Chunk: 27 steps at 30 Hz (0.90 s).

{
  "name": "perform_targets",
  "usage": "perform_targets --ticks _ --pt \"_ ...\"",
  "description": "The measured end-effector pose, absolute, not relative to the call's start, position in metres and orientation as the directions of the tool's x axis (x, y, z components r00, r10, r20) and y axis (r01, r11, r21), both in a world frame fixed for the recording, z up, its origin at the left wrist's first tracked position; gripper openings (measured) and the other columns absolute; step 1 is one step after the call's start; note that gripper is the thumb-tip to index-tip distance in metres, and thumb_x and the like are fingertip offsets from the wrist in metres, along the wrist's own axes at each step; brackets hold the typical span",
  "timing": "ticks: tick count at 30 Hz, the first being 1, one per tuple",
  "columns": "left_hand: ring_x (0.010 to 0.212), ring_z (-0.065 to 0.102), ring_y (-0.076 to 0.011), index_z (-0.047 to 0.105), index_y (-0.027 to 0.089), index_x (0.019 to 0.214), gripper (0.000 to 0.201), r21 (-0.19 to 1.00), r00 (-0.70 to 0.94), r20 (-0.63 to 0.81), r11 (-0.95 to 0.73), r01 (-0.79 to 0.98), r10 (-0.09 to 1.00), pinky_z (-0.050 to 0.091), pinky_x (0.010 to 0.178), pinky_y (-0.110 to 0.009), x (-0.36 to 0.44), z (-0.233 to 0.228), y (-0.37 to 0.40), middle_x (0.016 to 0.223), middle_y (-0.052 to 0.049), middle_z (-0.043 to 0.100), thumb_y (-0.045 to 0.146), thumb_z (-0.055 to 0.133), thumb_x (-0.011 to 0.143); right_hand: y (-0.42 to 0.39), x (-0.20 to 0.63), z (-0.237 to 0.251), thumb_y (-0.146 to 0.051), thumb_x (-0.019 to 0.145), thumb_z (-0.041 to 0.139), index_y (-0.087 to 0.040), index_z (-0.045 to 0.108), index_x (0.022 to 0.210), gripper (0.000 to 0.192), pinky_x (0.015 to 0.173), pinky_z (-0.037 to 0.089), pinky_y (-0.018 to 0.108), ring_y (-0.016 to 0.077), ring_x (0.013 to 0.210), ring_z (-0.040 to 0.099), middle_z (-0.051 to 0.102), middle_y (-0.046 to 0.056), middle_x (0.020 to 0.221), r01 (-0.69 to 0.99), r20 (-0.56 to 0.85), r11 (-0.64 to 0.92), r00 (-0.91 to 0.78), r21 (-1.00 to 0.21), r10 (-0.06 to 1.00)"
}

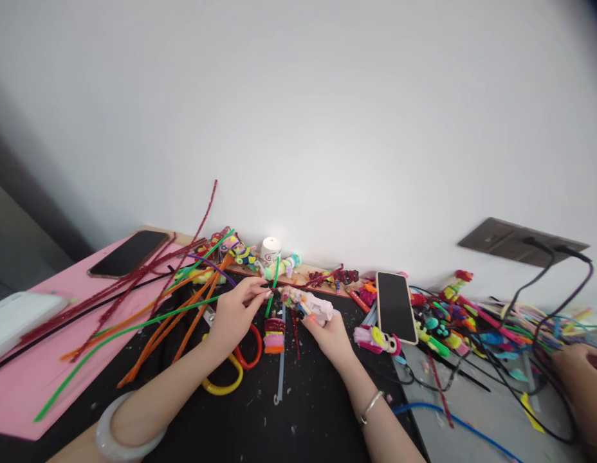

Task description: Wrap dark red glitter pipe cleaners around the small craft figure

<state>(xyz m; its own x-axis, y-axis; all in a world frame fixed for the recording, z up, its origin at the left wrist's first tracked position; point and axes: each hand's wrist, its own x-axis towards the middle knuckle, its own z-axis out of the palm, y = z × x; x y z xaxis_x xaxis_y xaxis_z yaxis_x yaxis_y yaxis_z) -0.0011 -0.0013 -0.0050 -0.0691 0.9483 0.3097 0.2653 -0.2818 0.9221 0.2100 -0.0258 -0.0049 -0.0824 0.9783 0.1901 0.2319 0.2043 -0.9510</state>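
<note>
My left hand (238, 315) is pinched at the fingertips around something small and dark that I cannot make out. A short green pipe cleaner (275, 280) shows right beside those fingertips. In my right hand (330, 337) is a pale pink hot glue gun (316, 308), its nozzle end smeared with colours and pointing at the left fingertips. Below lies a small bundle of pink, orange and dark red pipe cleaner (274, 335), next to a translucent glue stick (282, 370). Scissors with yellow and red handles (224, 386) lie partly behind my left wrist.
Long pipe cleaners (154, 328) spread over a pink board (33, 399) with a dark phone (129, 253). Finished figures (238, 249) and a white jar (270, 249) line the wall. Right are another phone (396, 307), a pipe cleaner pile, black cables (537, 334) and another person's hand (581, 370).
</note>
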Motion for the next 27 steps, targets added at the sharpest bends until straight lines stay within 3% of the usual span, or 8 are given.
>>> perform_targets --ticks 6,19,27 --pt "0.081 0.080 -0.0253 0.065 0.022 0.095 0.018 0.918 -0.067 0.319 -0.291 0.270 0.945 0.064 0.085 -0.040 -0.0008 -0.0029 -0.0027 0.083 -0.005 0.082 0.035 0.065 0.083 -0.0276 0.2077 -0.0017 -0.015 0.078 0.066 -0.018 0.078 0.107 0.032 0.092 0.059 0.043 0.0302 0.101 0.075 0.079 0.010 0.110 0.210 0.193 0.212 -0.108 -0.954 0.975" --pt "0.085 0.080 -0.0262 0.064 0.022 0.096 0.018 0.925 -0.075 0.302 -0.273 0.263 0.950 0.063 0.086 -0.040 -0.0017 -0.0045 -0.0009 0.085 -0.006 0.082 0.033 0.065 0.082 -0.0251 0.2108 -0.0079 -0.020 0.077 0.065 -0.017 0.079 0.103 0.029 0.084 0.060 0.038 0.0280 0.092 0.076 0.081 0.008 0.100 0.258 0.187 0.194 -0.052 -0.946 0.981" --pt "0.084 0.080 -0.0261 0.063 0.021 0.097 0.020 0.945 -0.069 0.268 -0.249 0.212 0.961 0.063 0.084 -0.040 -0.0010 -0.0064 -0.0021 0.084 -0.006 0.082 0.034 0.066 0.082 -0.0255 0.2091 -0.0059 -0.018 0.077 0.064 -0.018 0.078 0.109 0.034 0.090 0.059 0.040 0.0278 0.096 0.075 0.080 0.008 0.108 0.261 0.181 0.204 -0.110 -0.944 0.977"
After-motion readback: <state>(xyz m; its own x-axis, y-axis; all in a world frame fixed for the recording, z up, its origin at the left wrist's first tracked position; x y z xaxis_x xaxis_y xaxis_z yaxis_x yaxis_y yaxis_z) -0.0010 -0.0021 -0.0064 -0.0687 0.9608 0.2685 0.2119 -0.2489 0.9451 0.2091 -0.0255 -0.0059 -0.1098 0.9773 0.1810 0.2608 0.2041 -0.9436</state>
